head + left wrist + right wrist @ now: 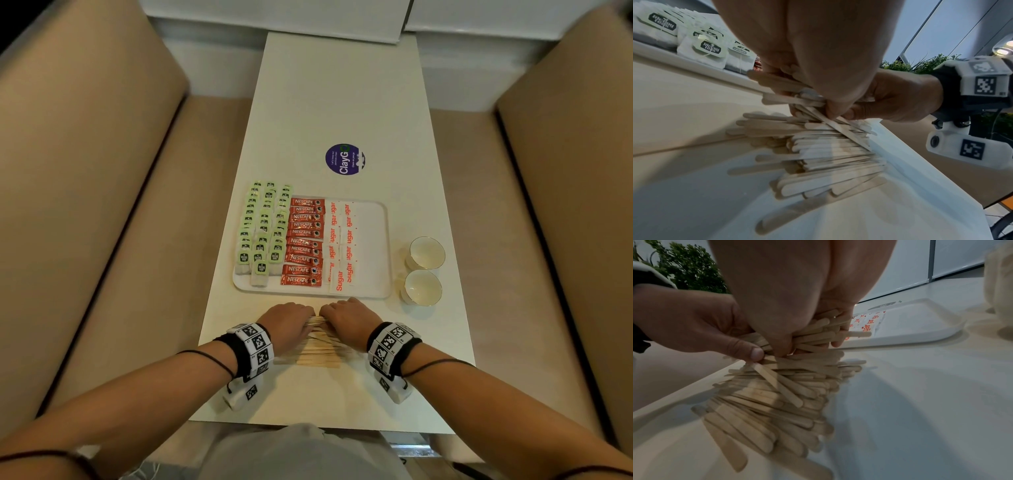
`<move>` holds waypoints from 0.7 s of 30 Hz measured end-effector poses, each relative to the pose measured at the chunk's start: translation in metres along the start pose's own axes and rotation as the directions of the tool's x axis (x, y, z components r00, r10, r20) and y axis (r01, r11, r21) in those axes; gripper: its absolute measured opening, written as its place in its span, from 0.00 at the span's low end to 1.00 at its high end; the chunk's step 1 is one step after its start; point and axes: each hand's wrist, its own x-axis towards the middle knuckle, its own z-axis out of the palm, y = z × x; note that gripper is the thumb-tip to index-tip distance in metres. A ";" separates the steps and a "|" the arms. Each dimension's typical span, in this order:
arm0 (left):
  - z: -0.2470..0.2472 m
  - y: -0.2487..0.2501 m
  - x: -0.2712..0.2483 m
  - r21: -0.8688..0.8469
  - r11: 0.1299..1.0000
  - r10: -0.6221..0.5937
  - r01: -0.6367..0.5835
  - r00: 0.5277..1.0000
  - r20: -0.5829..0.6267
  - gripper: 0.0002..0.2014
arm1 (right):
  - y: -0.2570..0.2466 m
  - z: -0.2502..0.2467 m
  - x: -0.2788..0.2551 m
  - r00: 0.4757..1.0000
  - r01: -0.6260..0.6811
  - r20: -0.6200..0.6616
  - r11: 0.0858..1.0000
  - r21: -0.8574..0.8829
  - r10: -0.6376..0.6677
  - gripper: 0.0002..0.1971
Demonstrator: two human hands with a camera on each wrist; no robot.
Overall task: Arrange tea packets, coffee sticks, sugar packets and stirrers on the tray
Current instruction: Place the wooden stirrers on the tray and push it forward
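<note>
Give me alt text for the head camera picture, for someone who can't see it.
Both hands, left hand and right hand, grip a bundle of wooden stirrers on a white table, just in front of a white tray holding tea packets, coffee sticks and sugar packets.

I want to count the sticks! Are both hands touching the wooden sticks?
Touching. The right wrist view shows the right hand and left hand gripping a bunch of wooden sticks above the pile.
</note>
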 end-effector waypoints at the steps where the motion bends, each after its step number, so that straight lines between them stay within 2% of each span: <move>1: 0.000 0.000 0.000 -0.005 1.000 -0.002 0.002 1.000 0.001 0.09 | 0.001 0.000 0.001 1.000 0.001 -0.001 1.000 0.006 -0.001 0.15; 5: -0.003 -0.002 0.003 -0.086 0.996 -0.013 0.014 1.000 0.014 0.11 | 0.003 -0.006 0.002 1.000 0.009 -0.011 0.999 0.033 -0.008 0.13; 9: -0.009 -0.006 0.006 -0.154 0.987 -0.028 0.045 0.993 0.112 0.27 | 0.004 -0.014 0.001 1.000 0.016 -0.026 0.998 0.059 -0.015 0.12; 10: -0.010 -0.005 0.008 -0.149 0.988 -0.033 0.051 0.993 0.117 0.27 | 0.004 -0.015 0.002 1.000 0.014 -0.019 0.998 0.059 -0.013 0.13; 15: -0.009 -0.004 0.017 -0.100 0.994 -0.046 0.054 0.996 0.076 0.11 | 0.006 -0.013 0.003 1.000 -0.008 0.013 0.994 0.113 0.006 0.16; 18: -0.007 -0.005 0.018 -0.057 0.997 -0.048 0.053 0.994 0.094 0.10 | 0.007 -0.006 0.004 1.000 -0.016 0.022 0.992 0.127 0.014 0.16; 21: -0.002 -0.007 0.017 -0.043 0.997 -0.061 0.066 0.992 0.106 0.09 | 0.006 0.003 0.003 0.998 -0.009 0.057 0.996 0.087 0.004 0.23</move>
